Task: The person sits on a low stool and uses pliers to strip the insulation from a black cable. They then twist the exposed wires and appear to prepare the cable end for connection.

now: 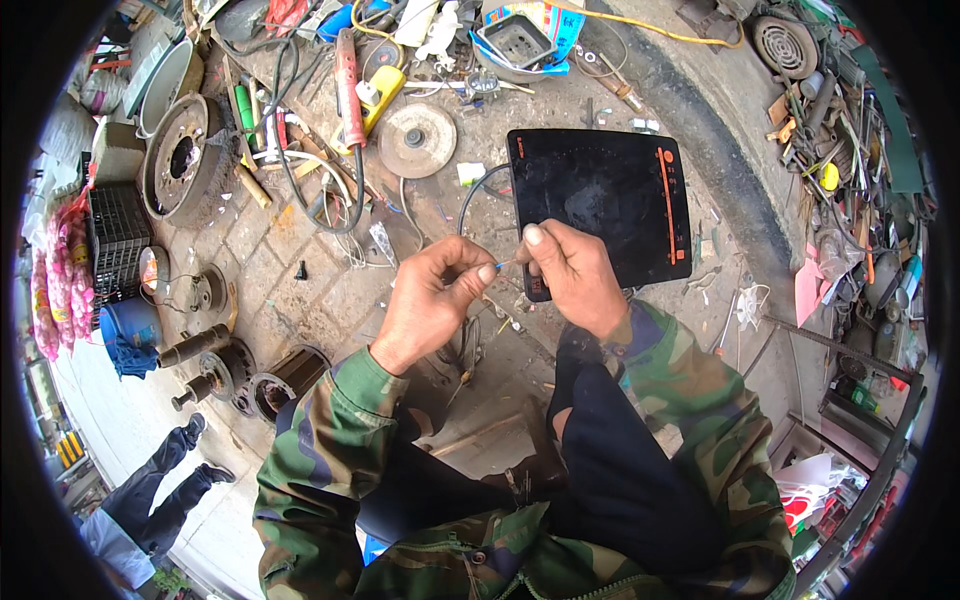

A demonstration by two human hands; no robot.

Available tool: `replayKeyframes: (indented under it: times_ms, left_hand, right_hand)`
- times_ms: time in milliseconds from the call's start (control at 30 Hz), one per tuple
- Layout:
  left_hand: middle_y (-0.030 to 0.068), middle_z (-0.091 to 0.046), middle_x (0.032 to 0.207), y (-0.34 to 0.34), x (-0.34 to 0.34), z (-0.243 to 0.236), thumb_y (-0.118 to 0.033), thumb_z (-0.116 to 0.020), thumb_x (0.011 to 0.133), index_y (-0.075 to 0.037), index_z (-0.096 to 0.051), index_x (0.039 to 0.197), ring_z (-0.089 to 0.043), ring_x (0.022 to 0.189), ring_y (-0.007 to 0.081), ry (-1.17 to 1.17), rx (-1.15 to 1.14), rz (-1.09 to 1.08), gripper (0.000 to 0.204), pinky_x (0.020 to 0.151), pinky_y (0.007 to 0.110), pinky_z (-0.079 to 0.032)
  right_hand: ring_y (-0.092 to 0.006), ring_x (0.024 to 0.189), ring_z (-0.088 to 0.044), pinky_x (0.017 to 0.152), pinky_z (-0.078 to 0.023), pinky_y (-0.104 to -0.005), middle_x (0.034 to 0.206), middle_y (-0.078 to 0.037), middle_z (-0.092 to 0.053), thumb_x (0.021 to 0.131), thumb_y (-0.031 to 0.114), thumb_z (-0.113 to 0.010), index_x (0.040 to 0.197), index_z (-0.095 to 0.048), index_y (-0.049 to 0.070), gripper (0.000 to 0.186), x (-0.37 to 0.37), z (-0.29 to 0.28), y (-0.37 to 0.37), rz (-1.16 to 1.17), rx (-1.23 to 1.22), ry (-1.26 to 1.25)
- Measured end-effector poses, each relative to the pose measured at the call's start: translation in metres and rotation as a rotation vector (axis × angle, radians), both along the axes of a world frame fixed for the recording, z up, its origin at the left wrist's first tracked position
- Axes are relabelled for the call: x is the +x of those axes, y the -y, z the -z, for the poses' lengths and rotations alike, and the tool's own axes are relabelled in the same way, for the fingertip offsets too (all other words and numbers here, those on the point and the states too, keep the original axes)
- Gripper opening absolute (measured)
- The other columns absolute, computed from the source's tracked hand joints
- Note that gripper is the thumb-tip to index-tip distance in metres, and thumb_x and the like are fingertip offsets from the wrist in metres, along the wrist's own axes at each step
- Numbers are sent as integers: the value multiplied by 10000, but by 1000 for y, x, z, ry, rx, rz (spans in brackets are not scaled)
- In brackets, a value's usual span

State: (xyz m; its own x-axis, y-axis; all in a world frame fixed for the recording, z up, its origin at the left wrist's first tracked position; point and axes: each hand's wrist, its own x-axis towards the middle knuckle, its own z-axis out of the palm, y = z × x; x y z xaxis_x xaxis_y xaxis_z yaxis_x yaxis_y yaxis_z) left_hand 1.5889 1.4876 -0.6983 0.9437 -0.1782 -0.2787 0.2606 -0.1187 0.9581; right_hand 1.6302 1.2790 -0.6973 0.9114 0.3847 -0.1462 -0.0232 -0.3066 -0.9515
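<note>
My left hand [428, 292] is closed in a pinch on a thin wire [499, 266]; a small blue bit of it shows at the thumb tip. My right hand [577, 276], thumb over curled fingers, pinches the other end of the short reddish-brown strand that spans the gap. Behind and partly under my right hand lies a black flat induction cooktop [600, 185] with an orange control strip, tilted slightly on the ground. A dark cord [466, 210] curves out from its left side. More cords lie below my hands, partly hidden.
A grinding disc [417, 139], a yellow power strip [384, 96] and a red-handled tool [348, 90] lie ahead. At left stand a rusty wheel hub [180, 160] and motor parts [285, 385]. Scrap piles line the right, beside a metal frame [890, 440]. Another person's legs [165, 480] show lower left.
</note>
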Motion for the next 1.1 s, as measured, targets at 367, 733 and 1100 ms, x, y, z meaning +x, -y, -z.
replayKeyframes:
  times_ms: [367, 733, 1100]
  left_hand:
    - [0, -654, 866, 1, 0, -1, -148, -700, 963, 7, -657, 1015, -569, 815, 67, -12, -5, -19, 169, 749, 243, -480]
    - [5, -645, 845, 7, 1, 3, -99, -703, 946, 8, -662, 984, -569, 777, 73, -2, -7, -48, 121, 702, 256, -481]
    - [-35, -607, 884, 26, 4, 40, -256, -668, 992, -6, -666, 1122, -495, 826, 63, -16, 76, 70, 282, 758, 223, -418]
  right_hand:
    - [-268, 672, -609, 601, -467, -382, 786, -164, -589, 989, 157, -616, 938, -581, -16, 184, -21, 5, -4, -79, -27, 216]
    - [-182, 639, -595, 601, -471, -345, 720, -102, -629, 1047, 304, -546, 933, -594, -13, 340, -28, 16, 0, 105, 119, -107]
    - [-242, 653, -644, 641, -502, -368, 706, -108, -655, 1010, 302, -571, 951, -669, 44, 283, -120, 124, 198, 868, -403, -185]
